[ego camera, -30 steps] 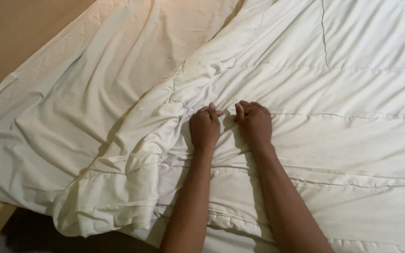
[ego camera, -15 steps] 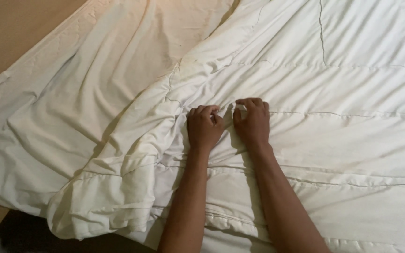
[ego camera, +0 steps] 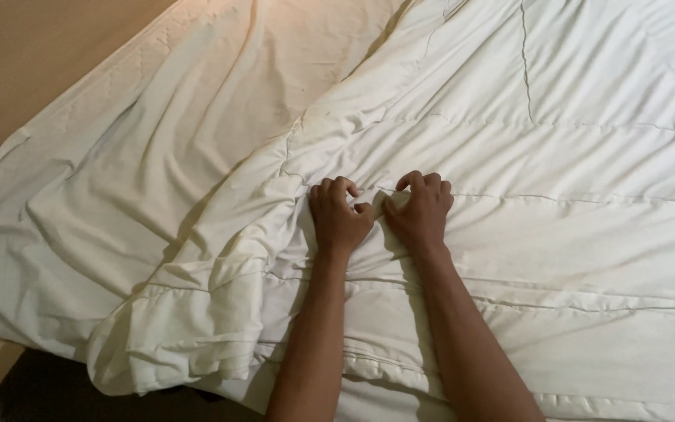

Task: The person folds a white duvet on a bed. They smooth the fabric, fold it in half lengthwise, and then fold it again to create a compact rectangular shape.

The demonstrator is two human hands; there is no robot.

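1. Nearest the camera, the duvet's (ego camera: 556,258) corner (ego camera: 173,344) hung bunched over the bed edge, not yet pulled flat.
2. Mid-bed, left hand (ego camera: 339,219) and right hand (ego camera: 422,211) sat side by side, both fisted tight around a pinch of white duvet.
3. Further up, the sheet (ego camera: 142,156) lay exposed and wrinkled, so I'd say spreading was maybe half done.
4. Tan wall (ego camera: 33,55) behind.

The quilt (ego camera: 556,156) is lying on the sheet (ego camera: 119,195), which is covering the bed to its left. The left hand (ego camera: 339,219) and right hand (ego camera: 422,212) are resting side by side on the quilt, near its left edge.
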